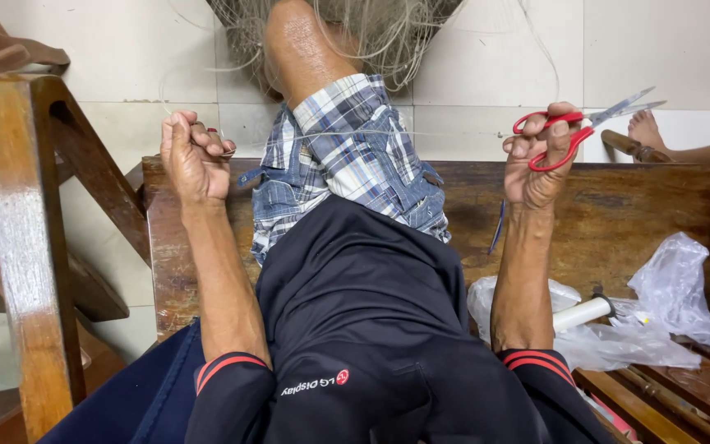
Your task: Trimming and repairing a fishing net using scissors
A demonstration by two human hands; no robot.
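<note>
Fishing net [355, 33] draping over raised knee, above wooden bench [618, 205]. Left hand [195, 160] clenching on thin line [371, 133], which is stretching taut across knee toward right hand [536, 164]. Right hand gripping red-handled scissors [577, 127], blades pointing right, away from line.

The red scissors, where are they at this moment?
In the head view, the red scissors are at the upper right, held in the right hand, blades pointing right, above the wooden bench.

Left hand [195, 160] sits frame left, right hand [540, 160] with scissors [585, 123] frame right, knee [347, 140] between; plastic bags [667, 304] lie lower right on the bench [618, 214].
</note>
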